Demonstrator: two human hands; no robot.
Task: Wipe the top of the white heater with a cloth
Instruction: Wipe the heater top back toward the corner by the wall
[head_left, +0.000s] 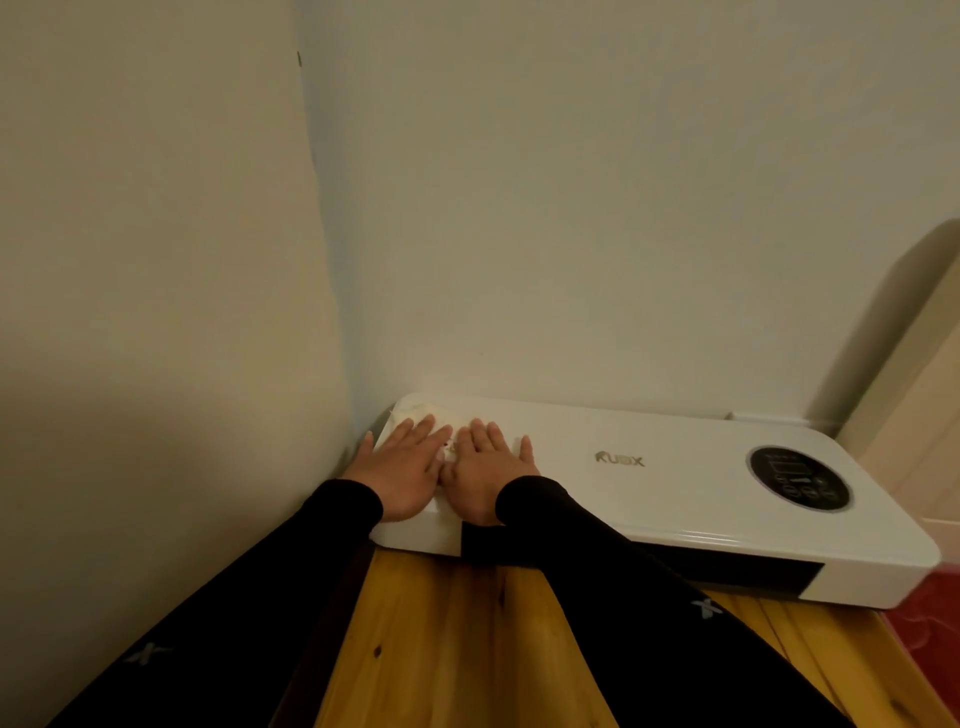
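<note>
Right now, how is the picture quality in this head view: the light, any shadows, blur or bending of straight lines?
Head view: dim, warm yellowish light. The wide lens bends the wall corner and the white heater. The right edge is smeared. A soft shadow lies on the wall at right. Both hands, left hand and right hand, look slightly soft. The cloth barely stands out against the heater.

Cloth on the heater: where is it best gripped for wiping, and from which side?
Judging by its pose, the cloth lies flat at the heater's left end, under the left hand and right hand. Pinch the bunched far edge showing beyond the fingertips, coming from above.
</note>
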